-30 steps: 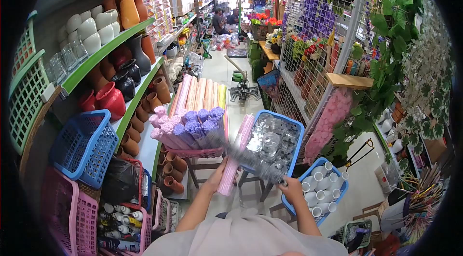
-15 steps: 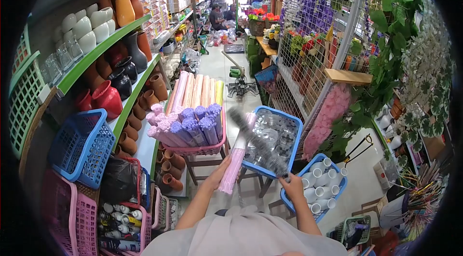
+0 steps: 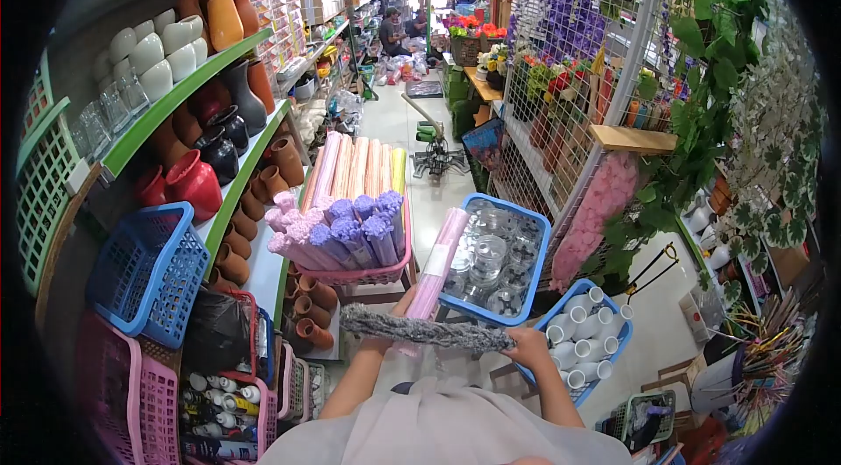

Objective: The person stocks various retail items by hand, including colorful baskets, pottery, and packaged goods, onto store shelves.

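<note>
A pink wrapped roll (image 3: 438, 263) stands tilted in my left hand (image 3: 401, 312), whose fingers are partly hidden behind the grey duster. My right hand (image 3: 530, 348) is closed on one end of the fluffy grey duster (image 3: 429, 332), which lies nearly level across the lower part of the roll. Just beyond the roll is a blue basket (image 3: 544, 241) of clear glassware. To the left of it, a pink basket (image 3: 372, 274) holds purple and pink bundles (image 3: 350, 228) and upright wrapped rolls.
White vases (image 3: 589, 333) fill a blue basket at the right. Shelves with pots (image 3: 194, 184) line the left side. A wire rack (image 3: 552, 114) with flowers stands at the right. Two people (image 3: 392, 34) sit far down the aisle.
The grey duster has swung down to the left, from a steep slant to nearly level across the roll. My left hand and the roll have shifted slightly.
</note>
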The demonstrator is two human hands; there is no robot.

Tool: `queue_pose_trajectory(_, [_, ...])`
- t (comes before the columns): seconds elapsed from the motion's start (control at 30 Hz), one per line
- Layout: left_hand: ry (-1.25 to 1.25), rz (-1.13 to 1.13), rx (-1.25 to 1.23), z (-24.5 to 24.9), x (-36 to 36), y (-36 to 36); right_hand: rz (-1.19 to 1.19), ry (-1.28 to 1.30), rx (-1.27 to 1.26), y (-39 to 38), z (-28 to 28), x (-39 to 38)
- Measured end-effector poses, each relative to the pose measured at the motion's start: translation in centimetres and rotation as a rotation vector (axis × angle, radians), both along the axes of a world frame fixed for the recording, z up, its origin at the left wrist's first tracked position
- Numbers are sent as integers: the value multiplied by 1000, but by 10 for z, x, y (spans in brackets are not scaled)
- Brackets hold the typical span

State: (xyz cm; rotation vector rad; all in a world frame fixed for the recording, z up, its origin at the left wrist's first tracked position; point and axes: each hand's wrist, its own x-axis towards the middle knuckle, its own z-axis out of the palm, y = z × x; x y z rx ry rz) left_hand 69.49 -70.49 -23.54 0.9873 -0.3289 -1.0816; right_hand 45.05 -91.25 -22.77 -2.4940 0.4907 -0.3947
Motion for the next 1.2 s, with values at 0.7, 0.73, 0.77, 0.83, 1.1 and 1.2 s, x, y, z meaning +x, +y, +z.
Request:
queue_pose_trajectory(0.7, [165, -87, 12, 38, -5, 48, -487, -38, 162, -17, -22, 51])
queue_pose_trajectory(0.73, [115, -69, 15, 39, -5, 51, -483, 5, 123, -14, -16, 56])
queue_pose_trajectory(0.77, [116, -57, 16, 38, -6, 54, -476, 47, 83, -12, -13, 61])
queue_pose_trajectory(0.83, [57, -68, 27, 35, -5, 62, -414, 125, 94, -12, -19, 69])
queue_pose_trajectory(1.1, [-28, 71, 143, 32, -12, 97, -316, 217, -207, -3, -52, 86])
queue_pose_trajectory(1.2, [28, 124, 189, 33, -14, 104, -357, 136, -244, 10, -38, 88])
